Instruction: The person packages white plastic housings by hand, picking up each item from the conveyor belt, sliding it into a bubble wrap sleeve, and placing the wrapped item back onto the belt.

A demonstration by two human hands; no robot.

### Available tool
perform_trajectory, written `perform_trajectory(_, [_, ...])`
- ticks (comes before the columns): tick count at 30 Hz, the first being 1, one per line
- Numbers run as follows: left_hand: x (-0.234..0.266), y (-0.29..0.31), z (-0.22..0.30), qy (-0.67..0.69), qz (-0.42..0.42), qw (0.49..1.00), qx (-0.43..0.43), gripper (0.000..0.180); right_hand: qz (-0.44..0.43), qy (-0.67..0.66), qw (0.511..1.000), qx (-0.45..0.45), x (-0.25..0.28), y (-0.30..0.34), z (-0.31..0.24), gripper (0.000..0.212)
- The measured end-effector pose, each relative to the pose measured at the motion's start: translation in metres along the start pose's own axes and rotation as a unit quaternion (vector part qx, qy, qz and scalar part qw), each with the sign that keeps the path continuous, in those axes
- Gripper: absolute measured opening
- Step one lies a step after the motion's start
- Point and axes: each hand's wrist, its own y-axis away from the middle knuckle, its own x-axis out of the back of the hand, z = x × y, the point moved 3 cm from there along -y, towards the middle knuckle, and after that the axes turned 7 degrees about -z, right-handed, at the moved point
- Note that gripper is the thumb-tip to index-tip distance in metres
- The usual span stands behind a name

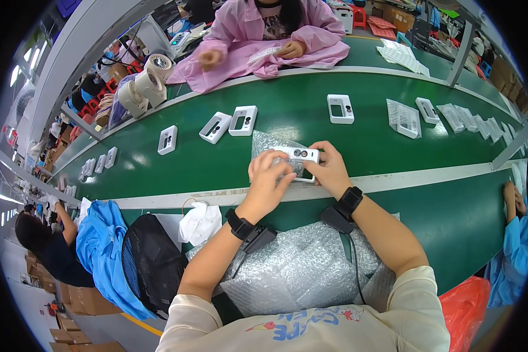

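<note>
Beyond and left of the left fingers, a loose housing [249,118] lies on the green bench [287,108]; the left hand [266,182] has its fingers curled and partly open, tips on the bubble-wrap bag [268,141]; whether they pinch it cannot be told; the white housing [308,155] lies between the two hands, its left part against the bag; the right hand [332,171] has thumb and forefinger closed on the housing's right end; a separate housing [344,112] lies beyond the right fingers, well apart.
</note>
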Motion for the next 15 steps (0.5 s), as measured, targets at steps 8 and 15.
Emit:
perform_trajectory(8, [0.004,0.004,-0.012,0.145,0.06,0.986,0.048,0.009,-0.051,-0.074,0.996,-0.007,-0.01,0.0,-0.001,0.047])
perform_trajectory(15, [0.006,0.005,-0.016,0.274,0.116,0.952,0.074,0.009,-0.015,-0.169,0.985,-0.039,0.003,-0.009,0.021,0.047])
